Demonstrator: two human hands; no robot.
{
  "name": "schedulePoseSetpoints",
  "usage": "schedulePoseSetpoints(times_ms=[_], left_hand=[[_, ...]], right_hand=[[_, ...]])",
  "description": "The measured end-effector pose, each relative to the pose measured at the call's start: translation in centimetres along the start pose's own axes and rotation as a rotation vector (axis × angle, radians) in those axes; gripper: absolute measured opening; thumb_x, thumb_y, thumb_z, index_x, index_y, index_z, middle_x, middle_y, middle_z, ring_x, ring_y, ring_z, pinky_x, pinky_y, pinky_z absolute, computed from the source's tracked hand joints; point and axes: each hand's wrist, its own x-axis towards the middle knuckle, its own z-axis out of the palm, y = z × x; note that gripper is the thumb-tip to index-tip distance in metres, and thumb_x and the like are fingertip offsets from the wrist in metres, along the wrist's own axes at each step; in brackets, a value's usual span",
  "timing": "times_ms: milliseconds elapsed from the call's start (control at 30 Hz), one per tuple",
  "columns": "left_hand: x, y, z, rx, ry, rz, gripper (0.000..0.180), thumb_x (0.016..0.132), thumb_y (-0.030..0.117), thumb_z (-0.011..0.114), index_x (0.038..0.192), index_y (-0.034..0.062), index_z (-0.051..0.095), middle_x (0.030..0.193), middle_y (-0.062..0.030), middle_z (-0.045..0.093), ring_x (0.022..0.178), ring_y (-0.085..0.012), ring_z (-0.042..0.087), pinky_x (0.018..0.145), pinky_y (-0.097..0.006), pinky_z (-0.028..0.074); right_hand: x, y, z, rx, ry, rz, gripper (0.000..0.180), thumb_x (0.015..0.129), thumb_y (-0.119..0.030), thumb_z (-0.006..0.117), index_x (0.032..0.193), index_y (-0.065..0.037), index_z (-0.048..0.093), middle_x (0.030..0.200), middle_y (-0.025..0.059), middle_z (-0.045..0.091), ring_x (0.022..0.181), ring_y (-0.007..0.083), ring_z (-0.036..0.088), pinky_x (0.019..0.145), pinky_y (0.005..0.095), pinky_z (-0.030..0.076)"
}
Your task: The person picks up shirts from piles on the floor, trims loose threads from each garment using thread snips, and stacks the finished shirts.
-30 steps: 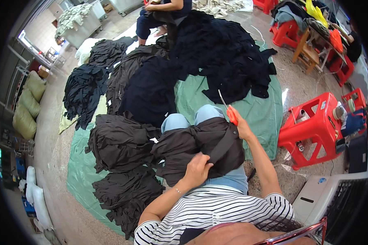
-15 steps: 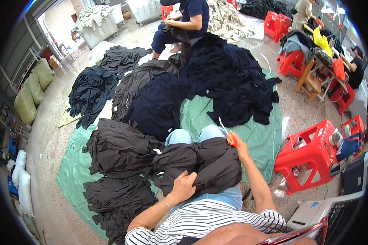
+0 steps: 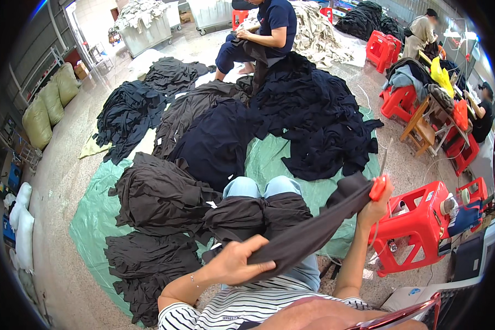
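Observation:
A dark brown-grey garment (image 3: 305,234) is stretched slantwise between my hands, above my lap. My left hand (image 3: 239,261) has its lower end between thumb and fingers. Raised at the right, my right hand (image 3: 378,204) is closed round the orange-red handles of a pair of scissors (image 3: 378,188), whose thin blades point up. The garment's upper end meets this hand by the handles; the fingers' exact grip on it is hidden. More dark cloth (image 3: 236,217) lies over my knees. Beside my left knee is a heap of brown-grey garments (image 3: 162,195), with another heap (image 3: 151,258) nearer me.
Navy garments (image 3: 212,140) are piled ahead on a green sheet (image 3: 91,214). A co-worker (image 3: 275,33) sits beyond, handling dark cloth. Red plastic stools (image 3: 410,236) stand close on my right, near a white machine (image 3: 410,297). Stuffed sacks (image 3: 36,124) line the left side.
My right hand has swung up and to the right with the scissors, drawing the garment off my lap into a taut slant. My left hand's fingers have spread slightly wider on it.

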Motion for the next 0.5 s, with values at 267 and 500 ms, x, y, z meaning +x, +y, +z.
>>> schedulePoseSetpoints(times_ms=[267, 500], left_hand=[[-2.0, -14.5, -3.5, 0.412, 0.35, -0.494, 0.061, 0.078, 0.052, 0.075, 0.11, 0.0018, 0.063, 0.097, -0.023, 0.07, 0.095, -0.0384, 0.067, 0.081, -0.043, 0.052], [-5.4, -25.3, 0.5, -0.222, 0.49, -0.356, 0.049, 0.078, 0.031, 0.08, 0.11, 0.0002, 0.057, 0.102, -0.0056, 0.062, 0.097, -0.0148, 0.055, 0.088, -0.03, 0.044]], right_hand=[[-4.2, -0.6, 7.6, -0.026, -0.756, -0.03, 0.067, 0.083, -0.002, 0.067, 0.143, -0.023, 0.047, 0.085, 0.0245, 0.067, 0.078, 0.0442, 0.066, 0.067, 0.0497, 0.05], [-10.7, -0.8, 3.3, 0.106, -1.046, 0.176, 0.063, 0.09, -0.017, 0.069, 0.147, -0.022, 0.043, 0.116, 0.0212, 0.066, 0.105, 0.0429, 0.063, 0.085, 0.0433, 0.052]])
